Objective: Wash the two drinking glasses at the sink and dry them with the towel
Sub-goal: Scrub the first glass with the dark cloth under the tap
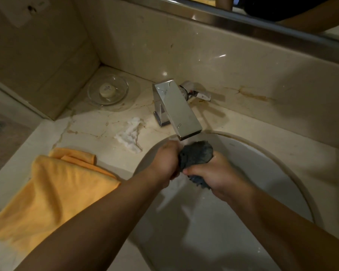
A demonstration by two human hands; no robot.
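Both my hands are over the white sink (272, 169), just under the spout of the chrome tap (176, 108). My right hand (217, 175) grips a dark grey cloth (196, 153) bunched into a wad. My left hand (164, 161) is curled against the cloth's left side, round what looks like a clear drinking glass (175, 182); only a faint pale shape of it shows below the hand. The second glass is not in view. The orange towel (57, 188) lies folded on the counter to the left of the sink.
A crumpled white tissue (130, 133) lies on the marble counter between the towel and the tap. A glass dish with a bar of soap (108, 91) sits in the back left corner. A mirror edge (262, 26) runs along the top.
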